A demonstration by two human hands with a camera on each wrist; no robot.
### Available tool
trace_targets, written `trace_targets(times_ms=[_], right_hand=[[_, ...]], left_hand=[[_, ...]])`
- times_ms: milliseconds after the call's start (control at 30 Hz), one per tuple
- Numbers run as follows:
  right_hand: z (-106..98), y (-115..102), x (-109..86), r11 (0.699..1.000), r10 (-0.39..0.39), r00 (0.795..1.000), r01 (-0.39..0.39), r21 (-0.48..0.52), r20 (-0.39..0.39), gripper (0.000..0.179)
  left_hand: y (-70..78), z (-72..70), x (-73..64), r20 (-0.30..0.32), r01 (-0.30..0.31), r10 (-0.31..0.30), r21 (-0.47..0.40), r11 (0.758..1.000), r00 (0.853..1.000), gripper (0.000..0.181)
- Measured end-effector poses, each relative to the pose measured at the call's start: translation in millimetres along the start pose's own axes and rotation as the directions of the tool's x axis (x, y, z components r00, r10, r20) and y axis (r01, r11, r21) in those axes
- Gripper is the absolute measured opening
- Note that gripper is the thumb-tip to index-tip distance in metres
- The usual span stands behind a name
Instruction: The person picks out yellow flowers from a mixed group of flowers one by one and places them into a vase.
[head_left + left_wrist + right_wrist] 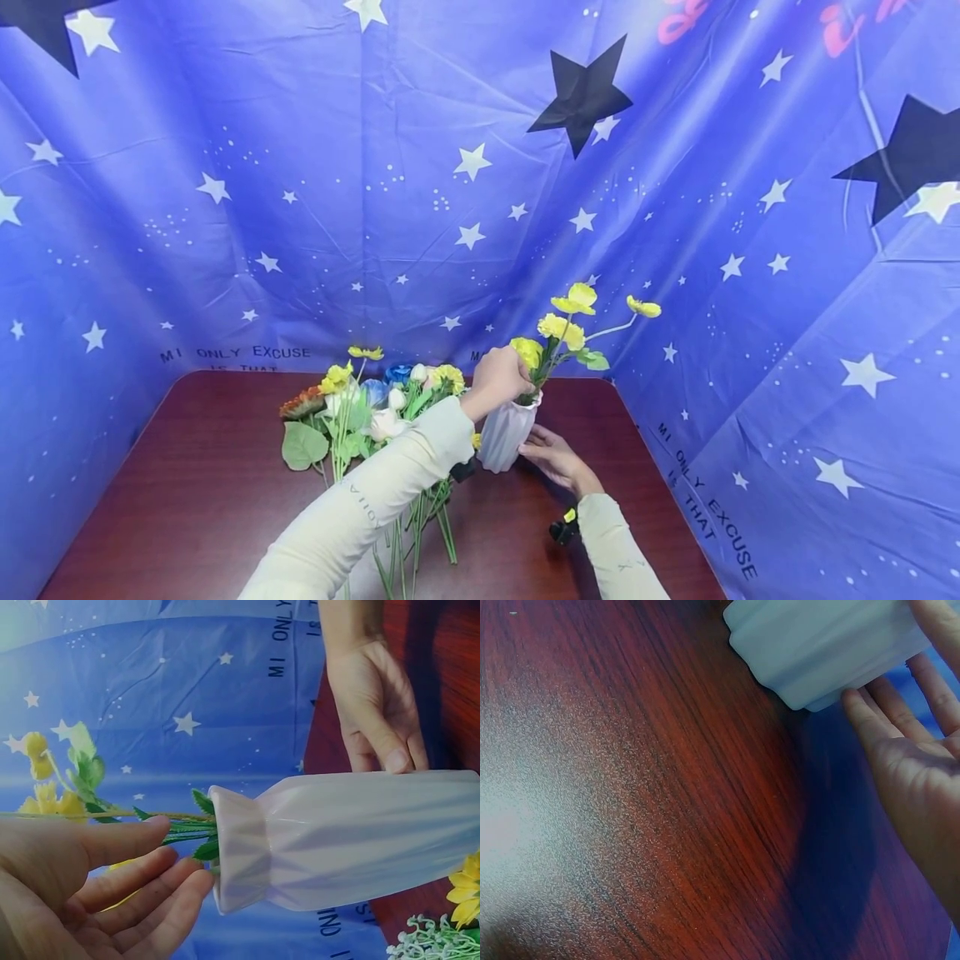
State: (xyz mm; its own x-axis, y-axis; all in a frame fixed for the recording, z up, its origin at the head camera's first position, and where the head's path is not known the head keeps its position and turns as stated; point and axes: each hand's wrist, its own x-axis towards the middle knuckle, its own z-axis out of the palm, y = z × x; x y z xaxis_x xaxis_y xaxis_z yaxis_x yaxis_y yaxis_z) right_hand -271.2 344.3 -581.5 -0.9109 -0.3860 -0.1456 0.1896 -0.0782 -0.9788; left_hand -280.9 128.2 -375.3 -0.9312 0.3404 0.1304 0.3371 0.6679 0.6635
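My left hand [497,382] is at the mouth of a pale fluted vase [504,437], its thumb tip against a green flower stem [184,825] that it pinches there. The index finger is hidden in the left wrist view. Yellow flowers [561,330] with green leaves rise out of the vase, and one bloom [527,352] sits right behind this hand. From the right side, my right hand [553,457] holds the lower part of the vase, thumb on the near side. Its other fingers reach partly behind the vase [832,645].
Left of the vase lies a heap of artificial flowers, with a white rose [386,425], an orange bloom [302,403] and long green stems [446,533]. A small dark object [561,532] is beside the right sleeve. Blue star-print cloth [420,208] stands behind the brown table [202,483].
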Motion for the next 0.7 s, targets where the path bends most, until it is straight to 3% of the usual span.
trace_targets(times_ms=[367,567,700], right_hand=[[-1.4,-1.3,-2.6,1.000,-0.010,1.000,0.010,0.001,0.004,0.072],[-1.5,1.4,-0.3,1.000,0.007,1.000,-0.007,-0.003,-0.025,0.070],[-0.9,2.5,1.5,1.000,0.011,1.000,-0.010,0.004,-0.027,0.070]], left_hand=[[4.5,-19.3,3.2,0.076,0.033,-0.035,0.030,0.999,0.997,0.008],[-2.4,-44.2,1.9,0.098,0.031,-0.034,0.029,0.999,0.995,0.012],[-12.6,-61.9,0.0,0.096,0.045,-0.043,-0.016,0.999,0.994,0.013]])
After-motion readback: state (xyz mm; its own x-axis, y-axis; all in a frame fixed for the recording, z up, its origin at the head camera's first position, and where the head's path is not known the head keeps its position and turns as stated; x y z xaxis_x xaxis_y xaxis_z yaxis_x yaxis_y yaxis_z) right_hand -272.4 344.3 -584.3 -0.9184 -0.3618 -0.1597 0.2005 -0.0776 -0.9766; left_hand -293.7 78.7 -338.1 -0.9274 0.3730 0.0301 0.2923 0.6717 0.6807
